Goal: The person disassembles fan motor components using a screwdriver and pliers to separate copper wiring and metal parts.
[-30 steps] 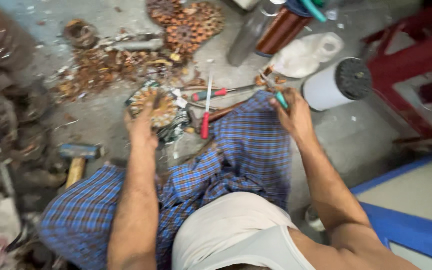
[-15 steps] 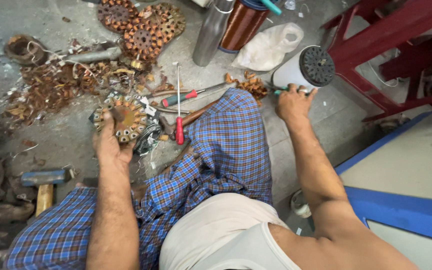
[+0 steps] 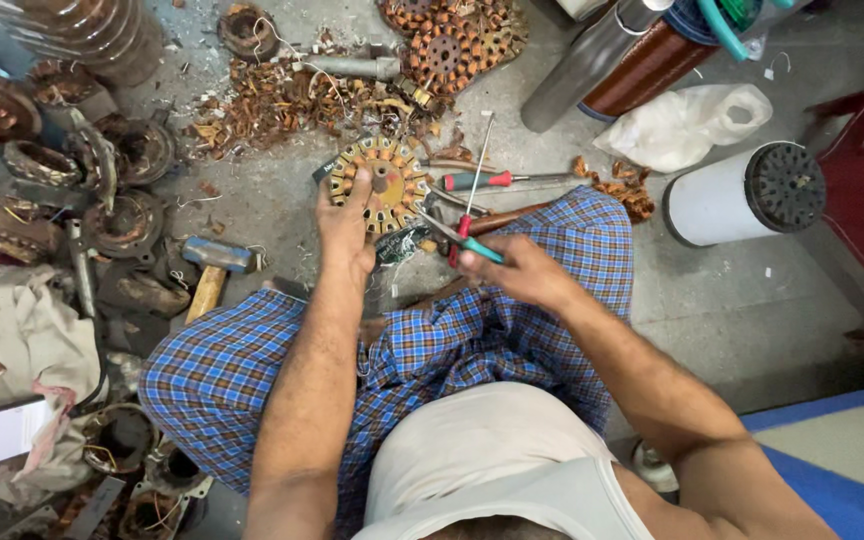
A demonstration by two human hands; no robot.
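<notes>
Stator (image 3: 384,185) steadied by left hand (image 3: 344,225); right hand (image 3: 512,268) clasps pliers (image 3: 452,235); best keep the jaws square.

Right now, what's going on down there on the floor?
A person sits on the concrete floor in a blue checked cloth. The left hand grips a round, yellowish slotted motor core, propped up between the knees. The right hand holds teal-handled pliers, tips pointing at the core's lower edge. A red-handled screwdriver lies just beyond, a hammer to the left, copper wire scraps further out.
</notes>
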